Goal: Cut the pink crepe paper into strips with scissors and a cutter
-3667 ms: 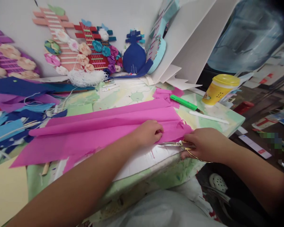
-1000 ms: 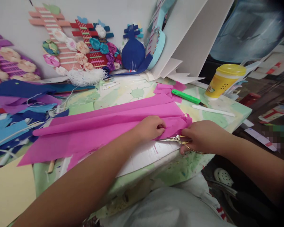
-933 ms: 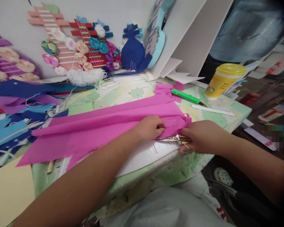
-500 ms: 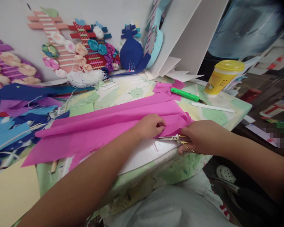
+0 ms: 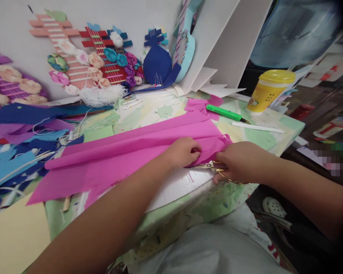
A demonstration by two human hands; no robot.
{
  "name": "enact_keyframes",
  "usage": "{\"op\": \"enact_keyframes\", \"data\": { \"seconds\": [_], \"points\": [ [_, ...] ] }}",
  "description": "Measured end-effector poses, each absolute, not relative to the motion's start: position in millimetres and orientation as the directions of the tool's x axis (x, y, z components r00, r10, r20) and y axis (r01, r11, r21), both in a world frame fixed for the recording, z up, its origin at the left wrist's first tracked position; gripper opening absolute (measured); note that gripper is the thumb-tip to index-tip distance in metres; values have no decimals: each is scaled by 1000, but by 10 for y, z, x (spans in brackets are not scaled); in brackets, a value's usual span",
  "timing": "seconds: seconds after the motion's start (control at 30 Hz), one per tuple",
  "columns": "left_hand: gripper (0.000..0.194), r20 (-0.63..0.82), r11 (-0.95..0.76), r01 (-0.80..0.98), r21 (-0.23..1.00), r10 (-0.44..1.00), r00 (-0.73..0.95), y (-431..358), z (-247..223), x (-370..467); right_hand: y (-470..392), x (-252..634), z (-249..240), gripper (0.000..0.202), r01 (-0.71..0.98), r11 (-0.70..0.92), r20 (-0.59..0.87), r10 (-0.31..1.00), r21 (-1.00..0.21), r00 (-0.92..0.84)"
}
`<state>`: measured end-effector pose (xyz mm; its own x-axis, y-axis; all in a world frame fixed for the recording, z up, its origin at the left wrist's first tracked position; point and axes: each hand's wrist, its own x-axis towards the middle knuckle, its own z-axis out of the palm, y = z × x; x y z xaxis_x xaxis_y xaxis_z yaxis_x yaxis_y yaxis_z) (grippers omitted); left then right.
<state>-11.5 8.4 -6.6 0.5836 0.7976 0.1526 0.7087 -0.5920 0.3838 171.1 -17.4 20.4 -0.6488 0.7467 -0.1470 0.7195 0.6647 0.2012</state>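
Observation:
A long sheet of pink crepe paper (image 5: 103, 167) lies folded across the table, over a white board (image 5: 171, 192). My left hand (image 5: 184, 152) rests on it with curled fingers, pinching the paper near its right end. Gold-handled scissors (image 5: 210, 165) are in my right hand (image 5: 241, 161), thumb and fingers around the loops. Their blades point left, along the paper's lower edge and close to my left fingertips; the blade tips are partly hidden by the paper and hand. A smaller crumpled pink piece (image 5: 197, 105) lies behind the sheet.
A green utility knife (image 5: 224, 113) and a white strip (image 5: 257, 127) lie right of the paper. Beyond them stands a yellow-lidded cup (image 5: 270, 91). Blue and purple scraps (image 5: 14, 152) cover the left side. Decorated instrument-shaped crafts (image 5: 157, 62) lean on the wall behind white string (image 5: 103, 94).
The view has shifted slightly. Both hands, the scissors and the pink paper keep nearly the same places; no grip has visibly changed.

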Motion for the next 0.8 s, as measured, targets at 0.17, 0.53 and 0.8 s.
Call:
{"op": "enact_keyframes", "data": {
  "seconds": [0.17,0.53,0.8],
  "points": [
    [15,157,-582,707,402,805,573,86,-75,-119,-132,1743,202,35,705,678,-169,735,206,-657],
    [15,145,-570,707,419,811,567,68,-55,-123,-134,1770,208,45,703,696,-151,718,146,-679],
    [15,144,-578,705,412,805,576,68,-56,-124,-125,1665,198,38,686,705,-161,709,178,-687]
  ]
}}
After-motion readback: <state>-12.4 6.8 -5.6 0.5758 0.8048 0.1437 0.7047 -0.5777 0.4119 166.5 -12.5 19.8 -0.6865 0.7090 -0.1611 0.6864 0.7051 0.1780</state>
